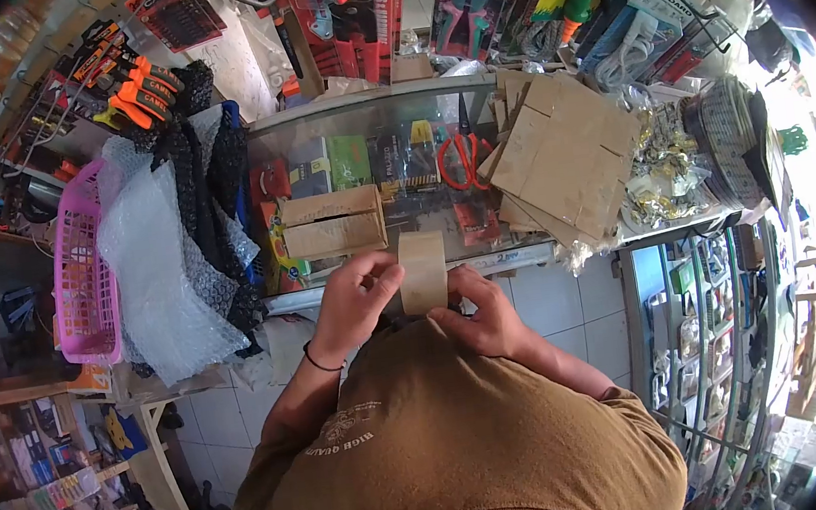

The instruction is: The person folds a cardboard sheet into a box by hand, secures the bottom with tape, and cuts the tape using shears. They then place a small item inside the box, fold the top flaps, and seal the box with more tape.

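Glass counter: in front of the person, its top (424,215) bearing the things below
Cardboard stack: flat sheets (567,151), right side
Small cardboard box: on the glass (333,235), beyond the left hand
Scissors: red-handled (464,160), on the glass
Left hand: fingers curled (361,301) at the roll's left edge; grip unclear
Right hand: fingers closed (480,315) on its right edge
Tape roll: between both hands (423,273), near the counter's front edge
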A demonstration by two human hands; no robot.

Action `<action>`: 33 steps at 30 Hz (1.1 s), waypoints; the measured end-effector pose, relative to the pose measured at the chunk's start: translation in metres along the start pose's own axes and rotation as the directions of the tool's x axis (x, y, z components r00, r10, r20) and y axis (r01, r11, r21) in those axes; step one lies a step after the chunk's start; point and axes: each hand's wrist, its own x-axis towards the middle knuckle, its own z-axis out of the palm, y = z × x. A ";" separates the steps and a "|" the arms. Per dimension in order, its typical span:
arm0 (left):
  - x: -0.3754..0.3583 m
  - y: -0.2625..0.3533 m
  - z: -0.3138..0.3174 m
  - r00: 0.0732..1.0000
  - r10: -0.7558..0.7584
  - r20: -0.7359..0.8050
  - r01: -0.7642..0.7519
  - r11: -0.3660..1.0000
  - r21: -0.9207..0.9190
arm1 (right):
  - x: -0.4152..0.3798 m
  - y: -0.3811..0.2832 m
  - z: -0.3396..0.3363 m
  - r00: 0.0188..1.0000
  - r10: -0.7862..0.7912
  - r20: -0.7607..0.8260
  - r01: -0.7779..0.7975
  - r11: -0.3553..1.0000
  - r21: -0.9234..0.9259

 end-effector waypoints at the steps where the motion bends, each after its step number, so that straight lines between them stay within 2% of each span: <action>1: 0.000 0.006 0.002 1.000 -0.002 0.002 0.002 1.000 0.000 | -0.001 0.001 0.000 1.000 0.002 -0.001 -0.002 1.000 0.001; 2: -0.002 0.015 0.005 0.971 0.197 -0.133 -0.166 0.962 0.217 | -0.002 0.002 -0.001 0.999 0.044 0.007 -0.044 0.999 -0.006; 3: -0.002 0.026 0.008 0.886 0.409 -0.218 -0.284 0.851 0.441 | -0.003 0.004 -0.001 0.996 0.084 0.017 -0.084 0.996 -0.014; 4: -0.001 0.032 0.008 0.887 0.405 -0.219 -0.280 0.853 0.441 | -0.003 0.005 -0.001 0.996 0.087 0.020 -0.086 0.996 -0.012; 6: 0.002 0.039 0.008 0.826 0.557 0.084 -0.491 0.637 0.594 | -0.004 0.007 0.000 0.996 0.086 0.010 -0.086 0.995 -0.049; 7: 0.002 0.037 0.010 0.848 0.501 0.172 -0.498 0.643 0.582 | -0.004 0.007 0.000 0.996 0.090 0.012 -0.089 0.995 -0.047; 11: 0.005 0.035 0.014 0.843 0.507 0.180 -0.509 0.643 0.572 | -0.005 0.004 0.002 0.997 0.081 0.006 -0.081 0.996 -0.038; 14: 0.007 0.033 0.010 0.848 0.469 0.246 -0.519 0.646 0.559 | -0.008 0.005 0.003 0.995 0.100 0.005 -0.100 0.995 -0.026; 16: 0.008 0.032 0.009 0.862 0.436 0.259 -0.506 0.704 0.498 | -0.008 0.005 0.002 0.994 0.110 0.008 -0.110 0.993 -0.033; 19: 0.011 0.032 0.007 0.839 0.475 0.266 -0.543 0.694 0.472 | -0.008 0.003 0.001 0.993 0.119 0.015 -0.118 0.993 -0.020; 26: 0.018 0.029 0.005 0.860 0.414 0.297 -0.508 0.744 0.434 | -0.010 0.001 0.002 0.984 0.171 0.046 -0.171 0.985 -0.001; 28: 0.017 0.032 0.004 0.867 0.357 0.349 -0.488 0.753 0.441 | -0.011 0.000 0.003 0.982 0.180 0.058 -0.180 0.984 -0.015; 33: 0.020 0.033 -0.004 0.837 0.336 0.432 -0.516 0.747 0.418 | -0.012 -0.002 0.006 0.985 0.168 0.044 -0.169 0.986 0.003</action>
